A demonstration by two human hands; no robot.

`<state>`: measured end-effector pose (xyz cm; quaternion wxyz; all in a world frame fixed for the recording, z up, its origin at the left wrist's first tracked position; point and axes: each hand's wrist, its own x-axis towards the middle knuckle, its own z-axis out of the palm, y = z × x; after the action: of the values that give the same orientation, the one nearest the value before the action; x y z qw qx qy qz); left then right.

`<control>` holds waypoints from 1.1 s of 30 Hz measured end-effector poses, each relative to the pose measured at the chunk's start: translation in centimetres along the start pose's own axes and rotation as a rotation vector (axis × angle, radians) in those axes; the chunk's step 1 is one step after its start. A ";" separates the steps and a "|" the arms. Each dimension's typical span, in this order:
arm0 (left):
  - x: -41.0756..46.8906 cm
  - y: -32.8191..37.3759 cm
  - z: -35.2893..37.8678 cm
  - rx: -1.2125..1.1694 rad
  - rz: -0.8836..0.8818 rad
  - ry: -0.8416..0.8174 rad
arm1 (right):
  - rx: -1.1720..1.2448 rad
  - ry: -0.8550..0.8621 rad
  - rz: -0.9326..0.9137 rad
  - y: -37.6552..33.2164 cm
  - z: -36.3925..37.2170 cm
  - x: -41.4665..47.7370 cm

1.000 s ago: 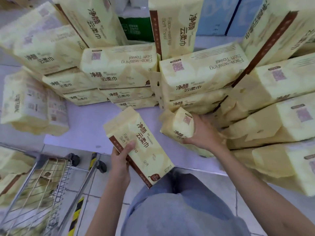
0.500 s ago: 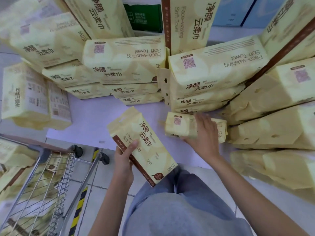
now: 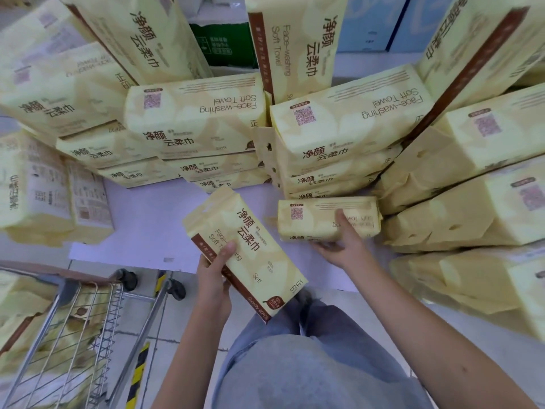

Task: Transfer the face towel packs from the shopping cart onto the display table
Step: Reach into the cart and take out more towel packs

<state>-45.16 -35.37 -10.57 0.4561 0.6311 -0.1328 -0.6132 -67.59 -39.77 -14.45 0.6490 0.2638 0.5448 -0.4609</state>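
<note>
Pack now flat on table, right hand gripping, left hand holding second pack

packs: matt plastic film | cart: bare metal wire

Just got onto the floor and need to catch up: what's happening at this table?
A person is stocking face towel packs. The right hand grips one pack lying on the display table in front of the stacks, while the left hand holds a second pack just above the table's near edge. The shopping cart at the lower left has more packs inside.
</note>
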 end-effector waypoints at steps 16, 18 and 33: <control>-1.0 -0.4 1.0 -0.077 -0.047 -0.044 | -0.102 -0.021 -0.086 -2.8 -1.7 0.5; -1.1 -0.3 1.4 -0.102 -0.059 -0.057 | -0.150 -0.071 -0.044 -2.3 -2.8 -0.4; -1.7 0.5 6.1 0.002 0.022 -0.434 | -0.248 -0.166 -0.055 -1.6 -1.2 -6.8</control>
<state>-50.78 -36.88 -8.11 0.4226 0.4836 -0.2353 -0.7295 -69.44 -37.33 -8.06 0.7066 0.1273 0.5489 -0.4280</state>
